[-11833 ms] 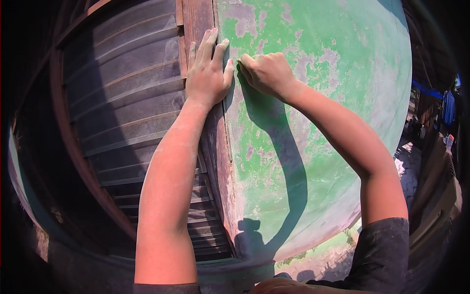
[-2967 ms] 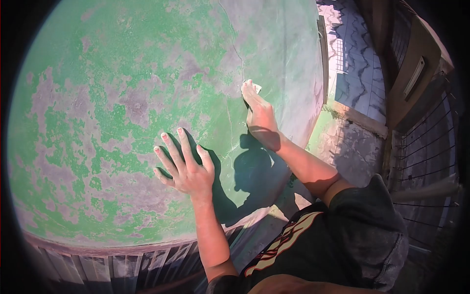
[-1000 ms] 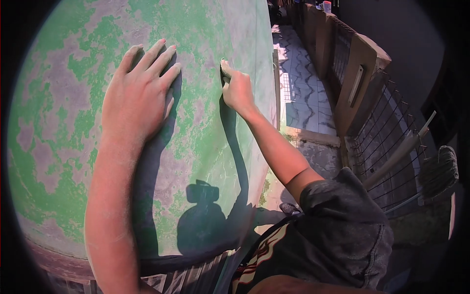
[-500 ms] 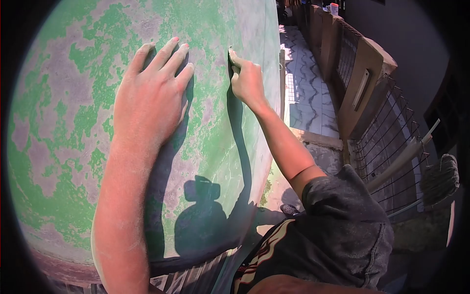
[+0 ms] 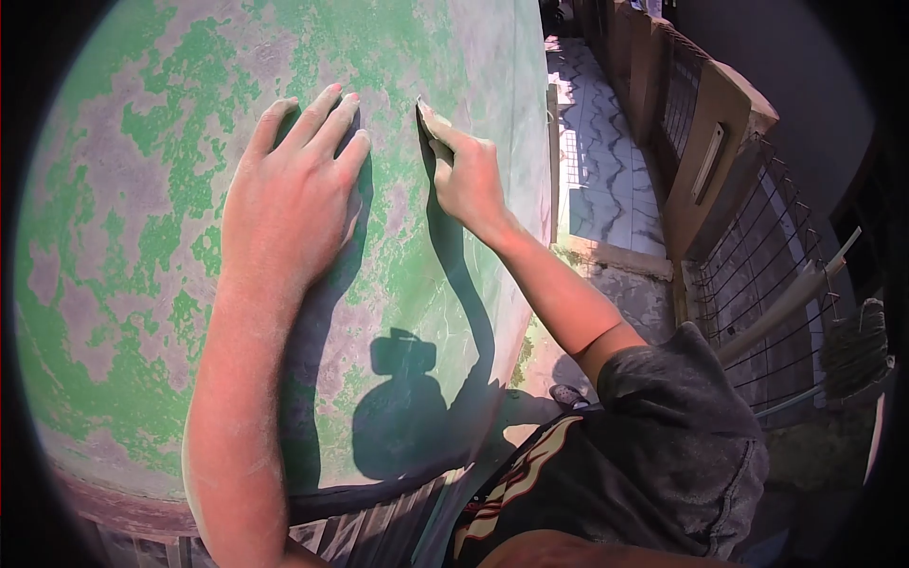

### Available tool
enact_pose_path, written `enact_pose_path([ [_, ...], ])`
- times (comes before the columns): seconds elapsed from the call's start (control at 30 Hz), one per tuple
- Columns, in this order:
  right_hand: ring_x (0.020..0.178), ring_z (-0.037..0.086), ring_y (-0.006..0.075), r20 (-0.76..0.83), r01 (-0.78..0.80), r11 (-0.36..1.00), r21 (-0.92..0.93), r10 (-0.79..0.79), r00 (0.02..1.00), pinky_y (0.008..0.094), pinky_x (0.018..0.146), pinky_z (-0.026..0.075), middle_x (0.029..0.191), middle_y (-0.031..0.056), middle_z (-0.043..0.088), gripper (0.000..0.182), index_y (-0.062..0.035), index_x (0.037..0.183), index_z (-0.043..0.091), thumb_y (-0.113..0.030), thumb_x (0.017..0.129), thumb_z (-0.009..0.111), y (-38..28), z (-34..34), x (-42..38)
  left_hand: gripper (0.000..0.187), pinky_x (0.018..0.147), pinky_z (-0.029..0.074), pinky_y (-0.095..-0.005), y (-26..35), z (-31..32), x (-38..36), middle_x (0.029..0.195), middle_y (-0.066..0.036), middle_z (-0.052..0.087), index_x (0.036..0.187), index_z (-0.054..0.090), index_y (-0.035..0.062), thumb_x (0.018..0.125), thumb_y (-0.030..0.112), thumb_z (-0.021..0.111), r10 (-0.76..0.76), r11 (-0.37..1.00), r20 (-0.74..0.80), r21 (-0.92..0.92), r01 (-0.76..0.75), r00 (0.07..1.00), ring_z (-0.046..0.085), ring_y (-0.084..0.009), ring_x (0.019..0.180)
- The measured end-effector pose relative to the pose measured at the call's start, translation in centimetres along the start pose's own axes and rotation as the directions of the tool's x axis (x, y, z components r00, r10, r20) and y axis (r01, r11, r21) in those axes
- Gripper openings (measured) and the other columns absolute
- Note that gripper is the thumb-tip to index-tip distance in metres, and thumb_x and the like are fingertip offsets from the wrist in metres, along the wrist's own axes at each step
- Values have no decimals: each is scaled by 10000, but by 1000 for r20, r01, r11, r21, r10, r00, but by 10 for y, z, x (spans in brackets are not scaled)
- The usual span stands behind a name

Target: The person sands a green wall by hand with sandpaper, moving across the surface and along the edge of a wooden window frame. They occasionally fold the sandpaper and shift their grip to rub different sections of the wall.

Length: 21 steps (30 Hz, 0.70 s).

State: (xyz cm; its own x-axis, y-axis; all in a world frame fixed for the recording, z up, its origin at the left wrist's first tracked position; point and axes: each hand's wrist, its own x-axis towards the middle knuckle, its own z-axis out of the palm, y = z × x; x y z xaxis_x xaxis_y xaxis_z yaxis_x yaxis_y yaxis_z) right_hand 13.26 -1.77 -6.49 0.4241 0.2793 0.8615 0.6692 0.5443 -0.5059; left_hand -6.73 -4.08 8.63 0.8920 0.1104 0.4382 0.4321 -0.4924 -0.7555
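A large surface with patchy green paint and grey bare areas fills the left and centre. My left hand lies on it palm down, fingers spread, holding nothing. To its right, my right hand is closed against the same surface, index finger pointing up and the other fingers curled. Whatever it may pinch is too small or hidden to name. Pale dust covers both hands. Shadows of my right arm and head fall on the paint below.
At the right, a low wall with wire mesh borders a marbled tile path. A pole and a grey brush head are at the far right. My shoe shows below my right arm.
My right hand has moved left and slightly down over the surface, closer to my left hand. My left hand stays on the surface. The view has shifted a little.
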Motion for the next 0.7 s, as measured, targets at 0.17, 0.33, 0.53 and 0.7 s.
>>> enact_pose_path([
  [0.17,1159,687,432,97,206,974,-90,-198,976,447,959,593,1337,274,661,743,-9,1471,585,201,760,545,-13,5,-55,335,1210,370,-425,-1,6,-3,1469,-63,626,1187,703,94,864,181,705,38,999,-61,-29,-40,997,504,-194,1445],
  [0.33,1141,725,401,6,-151,955,-254,157,988,350,936,573,1246,275,703,526,-8,1376,673,134,874,614,34,-2,19,432,1225,357,-452,2,0,0,1520,-69,586,1283,680,90,858,158,715,31,999,52,-28,-29,998,479,-215,1475],
  [0.53,1060,763,373,15,-26,999,40,25,1000,349,874,575,1182,309,704,518,-16,1378,677,144,889,621,-4,4,-10,429,1219,361,-454,4,1,3,1517,-72,589,1278,676,82,856,156,706,25,999,53,-38,-23,998,481,-216,1474],
  [0.7,984,725,455,-86,-67,988,-138,56,995,376,850,572,1076,314,710,630,-5,1404,657,185,811,563,28,13,16,421,1209,368,-452,5,3,1,1510,-74,594,1264,675,76,851,150,706,45,998,65,-46,-42,997,486,-215,1470],
])
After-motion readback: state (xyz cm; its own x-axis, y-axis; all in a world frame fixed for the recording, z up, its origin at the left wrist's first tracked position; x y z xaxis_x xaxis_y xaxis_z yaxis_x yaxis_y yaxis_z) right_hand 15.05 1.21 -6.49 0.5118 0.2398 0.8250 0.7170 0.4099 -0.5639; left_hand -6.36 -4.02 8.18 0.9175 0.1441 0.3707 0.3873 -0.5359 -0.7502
